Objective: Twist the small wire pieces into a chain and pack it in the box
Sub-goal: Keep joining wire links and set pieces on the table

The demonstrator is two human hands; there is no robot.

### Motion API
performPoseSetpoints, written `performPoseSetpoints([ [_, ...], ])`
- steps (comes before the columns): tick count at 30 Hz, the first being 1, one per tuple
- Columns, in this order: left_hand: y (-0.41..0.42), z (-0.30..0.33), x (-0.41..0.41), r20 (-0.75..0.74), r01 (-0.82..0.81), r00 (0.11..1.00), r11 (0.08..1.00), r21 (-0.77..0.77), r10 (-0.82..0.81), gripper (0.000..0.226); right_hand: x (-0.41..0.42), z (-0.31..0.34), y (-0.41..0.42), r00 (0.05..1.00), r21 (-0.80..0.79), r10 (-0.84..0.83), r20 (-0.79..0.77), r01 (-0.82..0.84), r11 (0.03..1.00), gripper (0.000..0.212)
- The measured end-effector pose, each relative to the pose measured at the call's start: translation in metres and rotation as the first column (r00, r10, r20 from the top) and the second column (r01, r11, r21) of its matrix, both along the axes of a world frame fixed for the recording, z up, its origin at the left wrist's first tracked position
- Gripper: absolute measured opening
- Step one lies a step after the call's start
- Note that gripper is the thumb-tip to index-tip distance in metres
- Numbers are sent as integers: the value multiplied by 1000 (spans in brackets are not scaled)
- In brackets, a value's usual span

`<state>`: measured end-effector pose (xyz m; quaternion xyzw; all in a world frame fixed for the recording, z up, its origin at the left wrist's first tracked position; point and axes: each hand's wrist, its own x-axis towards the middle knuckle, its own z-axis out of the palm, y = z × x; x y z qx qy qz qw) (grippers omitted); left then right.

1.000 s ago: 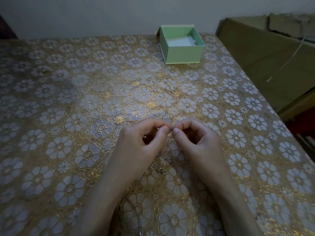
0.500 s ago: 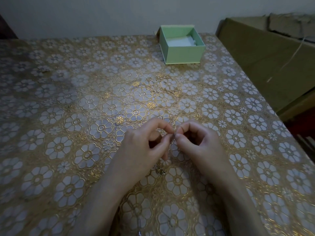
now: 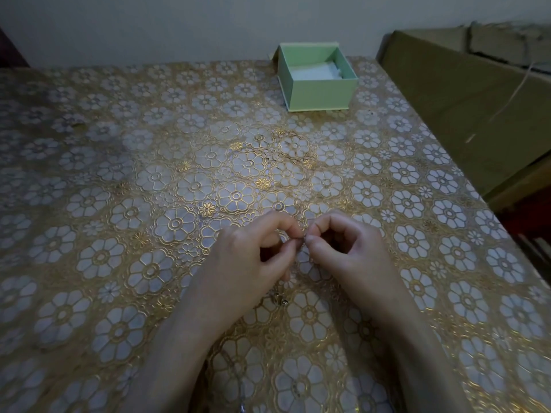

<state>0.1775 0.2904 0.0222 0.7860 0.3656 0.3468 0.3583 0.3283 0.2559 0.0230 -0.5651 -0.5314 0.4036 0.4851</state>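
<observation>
A tiny wire piece [image 3: 301,240] is pinched between left hand [image 3: 253,257] and right hand [image 3: 348,248], fingertips together above the table [image 3: 119,174]; more wire [image 3: 278,298] lies below; green box [image 3: 316,81] stands open, well apart.

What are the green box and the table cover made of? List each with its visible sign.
Green box: probably matte paperboard; flat, dull pale-green walls with crisp folded edges, white lining inside.
Table cover: likely embossed plastic or vinyl; raised gold-and-white flowers catch a soft sheen.
</observation>
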Motion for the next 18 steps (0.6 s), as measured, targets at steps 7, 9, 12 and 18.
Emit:
performPoseSetpoints([
  [7, 0, 0, 0, -19, -26, 999, 1000, -8, 25, 13, 0, 0, 1, 999, -11, 23, 33, -22, 1000, 8],
  [9, 0, 0, 1, -17, -42, 999, 999, -19, 42, 13, 0, 1, 0, 999, -10, 26, 32, -25, 1000, 8],
  [12, -1, 0, 2, -10, -57, 998, 997, -44, 57, 12, 0, 1, -1, 1000, -2, 20, 23, -20, 1000, 8],
  [18, -1, 4, 3, 9, -138, 990, 988, -74, 139, 6, -1, 0, 0, 998, 8, -13, 55, 13, 1000, 8],
])
